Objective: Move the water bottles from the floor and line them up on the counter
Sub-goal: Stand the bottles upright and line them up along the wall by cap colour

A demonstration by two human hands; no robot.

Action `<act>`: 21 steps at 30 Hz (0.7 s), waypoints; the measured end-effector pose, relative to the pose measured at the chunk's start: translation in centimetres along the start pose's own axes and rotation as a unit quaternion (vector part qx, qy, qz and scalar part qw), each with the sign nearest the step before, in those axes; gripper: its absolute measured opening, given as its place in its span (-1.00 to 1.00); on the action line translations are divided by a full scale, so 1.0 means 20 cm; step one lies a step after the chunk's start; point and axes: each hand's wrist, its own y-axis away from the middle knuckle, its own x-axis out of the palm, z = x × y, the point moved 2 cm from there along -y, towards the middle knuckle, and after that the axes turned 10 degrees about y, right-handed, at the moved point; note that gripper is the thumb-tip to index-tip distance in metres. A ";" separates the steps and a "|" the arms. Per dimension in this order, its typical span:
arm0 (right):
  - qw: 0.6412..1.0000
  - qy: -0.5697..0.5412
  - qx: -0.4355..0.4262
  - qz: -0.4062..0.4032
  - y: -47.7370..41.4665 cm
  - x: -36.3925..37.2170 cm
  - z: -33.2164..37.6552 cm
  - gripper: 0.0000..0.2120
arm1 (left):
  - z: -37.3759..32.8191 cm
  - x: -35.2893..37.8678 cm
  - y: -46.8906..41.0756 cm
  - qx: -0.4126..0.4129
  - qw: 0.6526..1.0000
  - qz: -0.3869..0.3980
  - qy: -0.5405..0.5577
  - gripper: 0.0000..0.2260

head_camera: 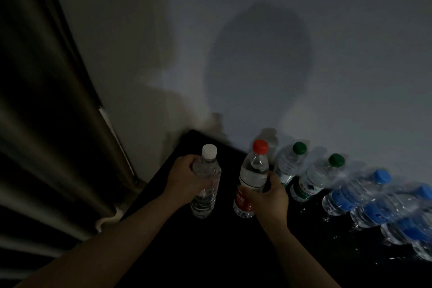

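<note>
My left hand (187, 179) grips a clear bottle with a white cap (207, 184), upright over the dark counter (210, 252). My right hand (268, 196) holds a red-capped, red-labelled bottle (253, 177) beside it. To the right, a row stands along the wall: two green-capped bottles (289, 162) (315, 177), then several blue-capped, blue-labelled bottles (355, 192). In the dim light I cannot tell whether the two held bottles touch the counter.
A pale wall (257, 54) with my shadow rises directly behind the counter. Dark ribbed curtains or a radiator (46, 124) fill the left side, next to the counter's left edge. A white fitting (107, 218) sits low beside that edge.
</note>
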 end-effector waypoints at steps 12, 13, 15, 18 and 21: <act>0.992 0.026 0.018 -0.118 -0.39 0.13 -0.02 -0.59 | -0.04 0.18 -0.53 0.062 0.998 0.023 0.022 -0.70; 0.992 0.024 0.023 -0.124 -0.40 0.14 -0.03 -0.57 | -0.04 0.19 -0.56 0.065 0.997 0.027 0.021 -0.66; 0.991 0.028 0.027 -0.129 -0.41 0.15 -0.04 -0.56 | -0.02 0.23 -0.61 0.076 0.996 0.038 0.024 -0.60; 0.991 0.044 0.027 -0.123 -0.43 0.17 -0.06 -0.54 | 0.00 0.29 -0.68 0.083 0.995 0.048 0.014 -0.50; 0.990 0.041 0.042 -0.128 -0.44 0.20 -0.08 -0.52 | 0.00 0.34 -0.74 0.109 0.991 0.072 -0.017 -0.50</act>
